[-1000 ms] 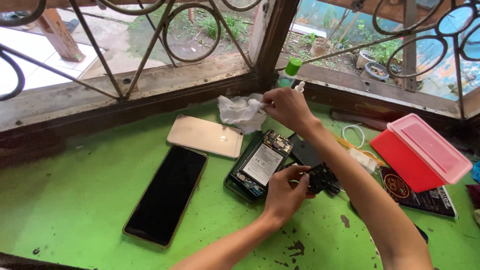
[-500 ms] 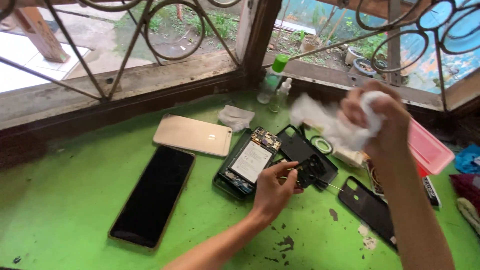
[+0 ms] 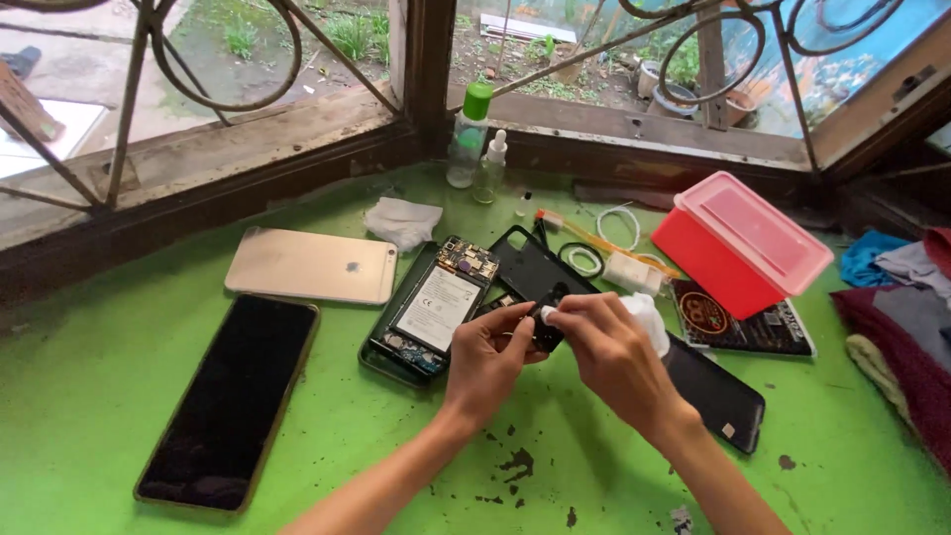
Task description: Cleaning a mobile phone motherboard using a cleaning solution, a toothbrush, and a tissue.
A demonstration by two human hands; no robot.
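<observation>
My left hand (image 3: 488, 359) pinches a small black phone part (image 3: 543, 334) just right of an opened phone (image 3: 428, 309) with its battery and circuit board showing. My right hand (image 3: 616, 352) grips a wad of white tissue (image 3: 645, 315) and presses a corner of it against that part. Both hands meet over the green table (image 3: 396, 456), in front of a black inner phone frame (image 3: 535, 269).
A black-screened phone (image 3: 233, 398) and a gold phone, face down (image 3: 311, 267), lie at left. A crumpled tissue (image 3: 403, 220), two small bottles (image 3: 470, 134), a red box with pink lid (image 3: 741, 242), a black back cover (image 3: 715, 393), white cable (image 3: 619, 226) and cloths (image 3: 906, 307) surround the hands.
My right hand picked up tissue from the back of the table, lifted it high, then brought it down onto the part in my left hand. The view shifted left.
</observation>
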